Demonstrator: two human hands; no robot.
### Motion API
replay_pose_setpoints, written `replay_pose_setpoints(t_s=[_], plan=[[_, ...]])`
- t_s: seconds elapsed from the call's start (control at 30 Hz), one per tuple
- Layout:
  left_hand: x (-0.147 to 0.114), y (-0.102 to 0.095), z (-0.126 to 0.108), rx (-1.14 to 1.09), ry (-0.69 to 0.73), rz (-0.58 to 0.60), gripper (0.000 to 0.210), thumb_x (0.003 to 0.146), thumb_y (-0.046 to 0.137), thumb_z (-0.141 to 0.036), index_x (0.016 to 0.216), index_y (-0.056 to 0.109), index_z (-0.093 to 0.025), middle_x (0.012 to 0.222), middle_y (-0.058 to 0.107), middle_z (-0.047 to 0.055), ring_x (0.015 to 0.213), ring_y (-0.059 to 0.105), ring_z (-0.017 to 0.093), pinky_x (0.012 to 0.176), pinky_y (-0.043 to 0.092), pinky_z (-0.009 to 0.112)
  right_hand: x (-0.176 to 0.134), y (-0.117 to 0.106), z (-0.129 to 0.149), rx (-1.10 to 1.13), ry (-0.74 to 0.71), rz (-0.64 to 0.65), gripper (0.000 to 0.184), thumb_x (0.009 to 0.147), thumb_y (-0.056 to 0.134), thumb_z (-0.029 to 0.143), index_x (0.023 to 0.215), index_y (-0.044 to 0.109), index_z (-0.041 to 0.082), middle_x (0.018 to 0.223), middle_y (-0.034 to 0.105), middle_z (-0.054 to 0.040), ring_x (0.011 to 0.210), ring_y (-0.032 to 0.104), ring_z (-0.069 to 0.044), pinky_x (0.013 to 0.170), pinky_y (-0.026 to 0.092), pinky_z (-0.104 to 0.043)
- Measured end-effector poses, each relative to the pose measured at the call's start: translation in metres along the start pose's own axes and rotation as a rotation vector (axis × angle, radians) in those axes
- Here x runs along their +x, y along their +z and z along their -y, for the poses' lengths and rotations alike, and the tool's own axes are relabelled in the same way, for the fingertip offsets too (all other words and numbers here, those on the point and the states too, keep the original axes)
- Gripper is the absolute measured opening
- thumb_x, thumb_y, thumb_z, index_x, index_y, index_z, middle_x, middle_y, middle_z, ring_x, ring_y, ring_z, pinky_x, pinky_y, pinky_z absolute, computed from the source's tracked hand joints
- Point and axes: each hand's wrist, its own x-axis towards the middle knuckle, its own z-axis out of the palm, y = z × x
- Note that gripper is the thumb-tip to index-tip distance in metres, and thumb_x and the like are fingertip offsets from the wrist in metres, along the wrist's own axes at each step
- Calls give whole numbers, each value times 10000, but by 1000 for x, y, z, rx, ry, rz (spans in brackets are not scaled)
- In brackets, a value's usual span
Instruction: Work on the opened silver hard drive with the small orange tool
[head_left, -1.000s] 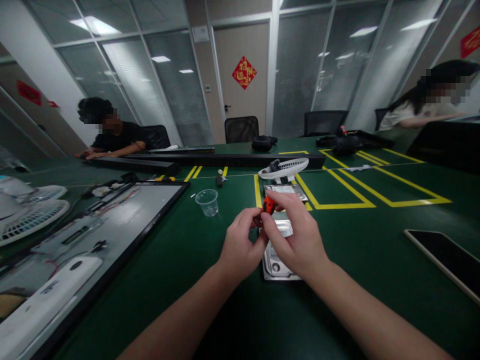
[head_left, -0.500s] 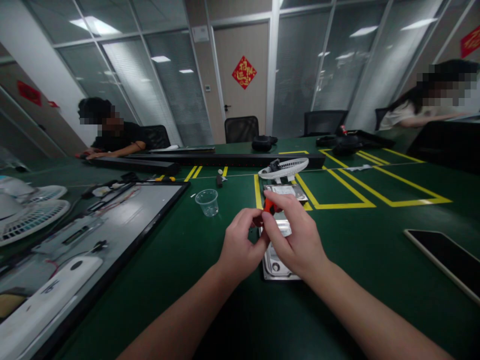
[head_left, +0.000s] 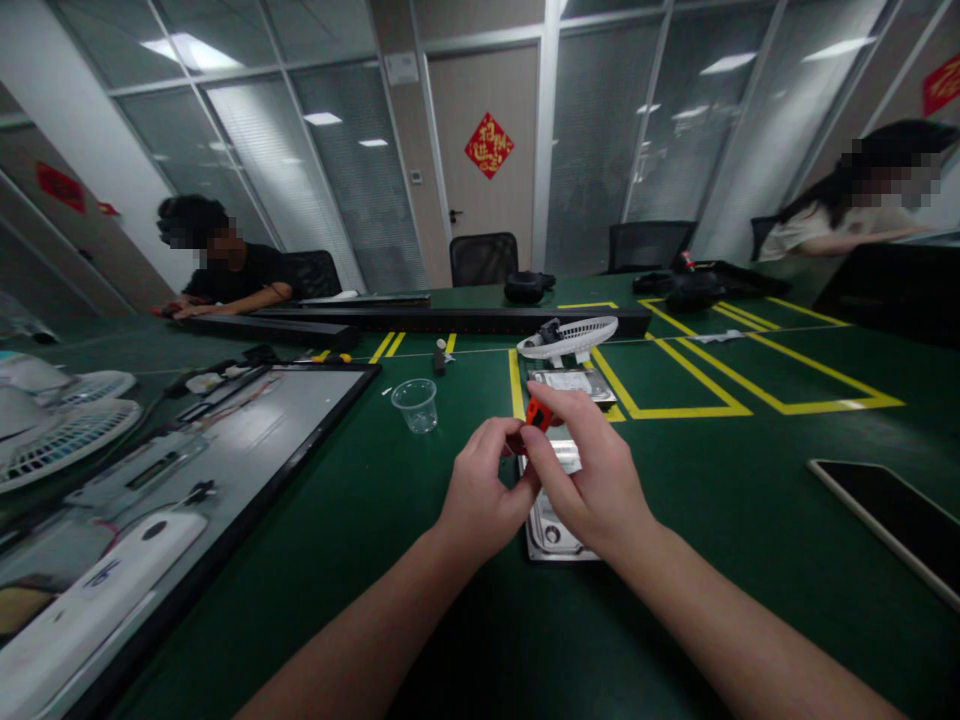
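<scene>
Over a silver hard drive [head_left: 553, 530] on the green table, my two hands meet at the fingertips. A small orange-red and black object [head_left: 537, 413], its exact kind hidden by the fingers, is pinched between the thumb and fingers of my right hand [head_left: 596, 470]. My left hand [head_left: 480, 490] is closed with its fingertips at the lower, dark red end of the same object. My hands cover much of the hard drive. Just beyond them lies a second hard drive [head_left: 596, 386], partly hidden by the right fingers.
Left of my hands stands a clear plastic cup [head_left: 417, 405]. A flat panel [head_left: 300, 420] with loose parts and a white casing [head_left: 112, 590] fills the left. A phone [head_left: 892, 520] lies at right. A white fan grille [head_left: 581, 337] sits behind the drives. Two people are seated farther off.
The orange-red object is turned slightly between my fingers. Both hands stay in almost the same place.
</scene>
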Motion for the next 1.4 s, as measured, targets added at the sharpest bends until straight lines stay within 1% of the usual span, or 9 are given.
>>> replay_pose_setpoints(t_s=[0.17,0.27,0.37,0.5,0.7,0.83,0.97,1.17,1.4], plan=[[1,-1,-3,1,16,25,159,937,597,-141,1083,598,-204,939,657,37,856,630,183,763,510,317,-1,-1,0,32,-11,13,451,1034,490,158,1472,506,263,1321,666,-108,1229,644,-238,1048,555,-451],[1,-1,-3,18,15,-33,238,904,651,-158,1126,581,-209,960,658,29,850,629,176,768,513,315,-1,0,-1,20,-10,7,450,1028,517,161,1466,511,265,1281,669,-103,1180,652,-233,1021,564,-443],[0,-1,0,29,8,-56,254,859,697,-153,1074,577,-213,939,653,10,827,621,165,757,510,299,0,0,-1,-1,-9,-8,419,1016,568,181,1428,543,255,1207,666,-98,1109,657,-226,980,578,-427],[0,0,1,10,10,-10,214,872,664,-125,1053,588,-210,941,658,17,841,627,170,761,511,298,1,0,0,-12,-3,-15,414,1008,596,206,1416,544,250,1186,666,-96,1083,663,-225,960,586,-420],[0,0,-2,11,13,17,173,925,619,-152,1087,591,-210,949,662,37,861,633,188,769,512,319,-1,-2,1,4,-5,8,425,1042,479,185,1456,513,271,1275,691,-100,1183,670,-242,1008,575,-452],[0,0,1,30,14,-26,257,860,703,-155,1075,576,-216,942,657,15,849,634,177,771,512,305,-1,-1,0,-24,-22,-2,430,1033,521,196,1457,512,266,1235,696,-100,1138,673,-244,984,583,-451],[-1,1,3,28,5,-32,258,875,680,-136,1095,572,-218,960,658,12,847,631,166,772,510,294,0,0,0,-47,-20,-17,423,1018,587,224,1435,525,266,1189,691,-92,1080,674,-235,954,594,-435],[0,0,0,23,14,12,199,929,633,-155,1113,582,-212,956,658,27,868,624,183,779,499,318,0,-1,1,2,-24,-6,415,1031,513,169,1439,525,244,1292,691,-108,1205,664,-235,1023,569,-427],[0,0,0,31,8,-38,272,867,688,-134,1102,571,-207,968,650,23,860,625,175,781,512,308,1,-1,0,-36,-8,-19,393,1008,590,206,1397,548,250,1173,678,-88,1067,664,-227,947,586,-422]])
